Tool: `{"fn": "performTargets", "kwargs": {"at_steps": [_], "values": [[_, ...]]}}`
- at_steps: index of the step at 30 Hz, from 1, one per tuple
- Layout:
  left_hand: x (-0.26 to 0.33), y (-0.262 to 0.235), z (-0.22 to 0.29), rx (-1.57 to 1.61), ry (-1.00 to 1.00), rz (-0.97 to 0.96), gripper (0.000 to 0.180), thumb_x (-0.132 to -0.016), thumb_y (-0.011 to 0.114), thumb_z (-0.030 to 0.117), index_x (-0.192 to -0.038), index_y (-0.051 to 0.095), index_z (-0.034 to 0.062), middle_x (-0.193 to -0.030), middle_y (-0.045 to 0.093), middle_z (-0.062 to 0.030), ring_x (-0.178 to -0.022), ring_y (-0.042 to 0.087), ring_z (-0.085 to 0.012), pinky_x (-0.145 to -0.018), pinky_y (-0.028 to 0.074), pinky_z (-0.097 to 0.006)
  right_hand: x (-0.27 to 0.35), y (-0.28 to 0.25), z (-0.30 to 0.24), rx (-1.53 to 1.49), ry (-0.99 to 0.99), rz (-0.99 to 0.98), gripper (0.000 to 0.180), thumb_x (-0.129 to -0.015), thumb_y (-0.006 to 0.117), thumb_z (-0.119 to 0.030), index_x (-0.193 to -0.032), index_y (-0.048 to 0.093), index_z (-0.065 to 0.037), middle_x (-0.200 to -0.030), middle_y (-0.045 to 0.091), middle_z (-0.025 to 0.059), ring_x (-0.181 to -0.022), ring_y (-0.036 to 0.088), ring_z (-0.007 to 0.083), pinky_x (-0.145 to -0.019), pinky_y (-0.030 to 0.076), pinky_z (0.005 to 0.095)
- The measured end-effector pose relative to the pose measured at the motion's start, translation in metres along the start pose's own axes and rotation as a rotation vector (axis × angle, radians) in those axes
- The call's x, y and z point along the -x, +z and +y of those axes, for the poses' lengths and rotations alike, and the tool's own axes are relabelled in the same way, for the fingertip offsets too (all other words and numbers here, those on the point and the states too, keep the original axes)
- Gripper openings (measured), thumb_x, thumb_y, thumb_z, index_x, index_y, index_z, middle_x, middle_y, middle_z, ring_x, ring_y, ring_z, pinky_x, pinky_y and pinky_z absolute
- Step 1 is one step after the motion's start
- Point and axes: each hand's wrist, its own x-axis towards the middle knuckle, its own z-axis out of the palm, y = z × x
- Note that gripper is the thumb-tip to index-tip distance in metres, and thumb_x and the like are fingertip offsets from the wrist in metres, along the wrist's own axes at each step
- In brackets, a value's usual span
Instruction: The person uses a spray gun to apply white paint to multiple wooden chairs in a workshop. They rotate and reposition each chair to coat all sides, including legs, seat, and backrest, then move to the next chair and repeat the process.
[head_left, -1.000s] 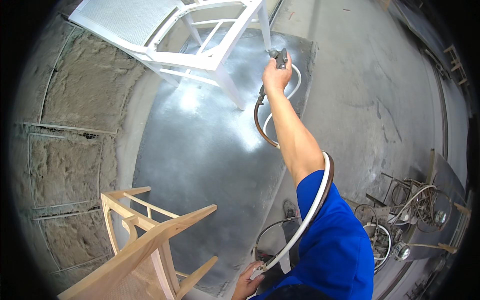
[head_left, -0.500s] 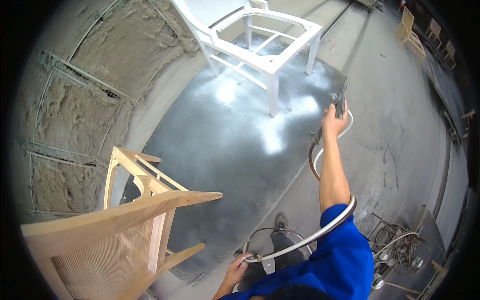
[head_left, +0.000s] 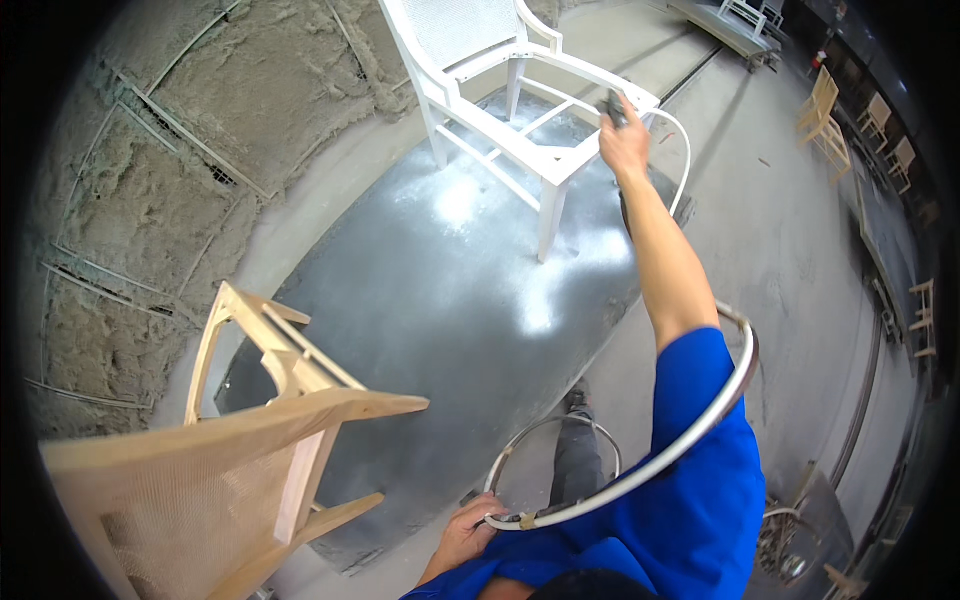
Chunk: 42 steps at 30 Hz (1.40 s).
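Observation:
My right hand (head_left: 626, 145) is closed around a dark spray gun (head_left: 616, 108), with the arm stretched forward. The gun is over the right front part of a white chair (head_left: 551, 210), which has an open seat frame and a pale back. A white hose (head_left: 690, 435) runs from the gun and loops past my right upper arm. At the lower edge, my left hand (head_left: 465, 532) grips the hose by a loop. Nearest the left hand is an unpainted wooden chair (head_left: 240, 425), tilted, with a woven back panel. No spray mist can be made out.
Both chairs are on a dark board (head_left: 430, 330) with white overspray patches. A crusted, dust-coated surface with metal strips (head_left: 200, 155) lies to the left. More wooden chairs (head_left: 823, 125) stand far right. A metal rail (head_left: 865, 400) and tangled hoses (head_left: 775, 555) are on the right.
My right hand has moved forward and left with the spray gun, from beside the board to above the white chair's seat frame. My left hand still grips the hose. The view has shifted slightly.

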Motion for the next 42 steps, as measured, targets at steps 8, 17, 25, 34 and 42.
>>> {"fn": "performTargets", "kwargs": {"at_steps": [8, 17, 25, 34, 42], "values": [[-0.12, 0.076, 0.004, 0.213, -0.169, 0.129, 0.037, -0.103, 0.058, 0.027, -0.123, 0.067, -0.0031, -0.122, 0.068, -0.0164, -0.117, 0.064, -0.0312, -0.112, 0.041, -0.041, -0.116, 0.13, 0.017, 0.166, -0.061, -0.456, 0.05, -0.091, 0.067, -0.019, -0.141, 0.063, -0.02, -0.116, 0.072, 0.0253, -0.114, 0.066, 0.0427, -0.1, 0.051, 0.0472], [-0.171, 0.093, 0.014, 0.246, -0.098, 0.204, 0.034, -0.1, 0.062, 0.019, -0.127, 0.068, -0.0017, -0.114, 0.071, -0.0164, -0.114, 0.065, -0.032, -0.106, 0.045, -0.04, -0.122, 0.096, -0.018, 0.321, -0.376, -0.732, 0.048, -0.092, 0.06, -0.015, -0.14, 0.063, -0.024, -0.113, 0.073, 0.0237, -0.107, 0.069, 0.0415, -0.094, 0.055, 0.0485], [-0.186, 0.114, 0.009, 0.263, 0.051, 0.239, 0.035, -0.101, 0.061, 0.019, -0.129, 0.067, -0.0004, -0.118, 0.07, -0.0162, -0.113, 0.065, -0.0319, -0.111, 0.041, -0.043, -0.224, 0.054, -0.07, 0.475, -0.71, -0.429, 0.046, -0.094, 0.066, -0.018, -0.139, 0.063, -0.027, -0.107, 0.073, 0.0239, -0.103, 0.07, 0.0432, -0.091, 0.056, 0.0498], [-0.178, 0.138, -0.004, 0.274, 0.123, 0.193, 0.042, -0.098, 0.061, 0.021, -0.137, 0.064, 0.0056, -0.133, 0.065, -0.0193, -0.128, 0.06, -0.0366, -0.123, 0.029, -0.049, -0.221, 0.025, -0.122, 0.665, -0.944, -0.771, 0.044, -0.092, 0.065, -0.016, -0.135, 0.067, -0.023, -0.107, 0.075, 0.0203, -0.102, 0.071, 0.0405, -0.091, 0.056, 0.0466], [-0.122, 0.128, -0.05, 0.19, 0.084, 0.265, 0.049, -0.098, 0.062, 0.025, -0.145, 0.058, 0.0094, -0.143, 0.06, -0.0171, -0.142, 0.047, -0.0364, -0.121, 0.032, -0.046, -0.099, -0.035, -0.136, 0.307, -0.823, -0.833, 0.048, -0.089, 0.067, -0.006, -0.137, 0.065, -0.013, -0.112, 0.075, 0.0217, -0.107, 0.072, 0.0366, -0.093, 0.055, 0.0404]]}}
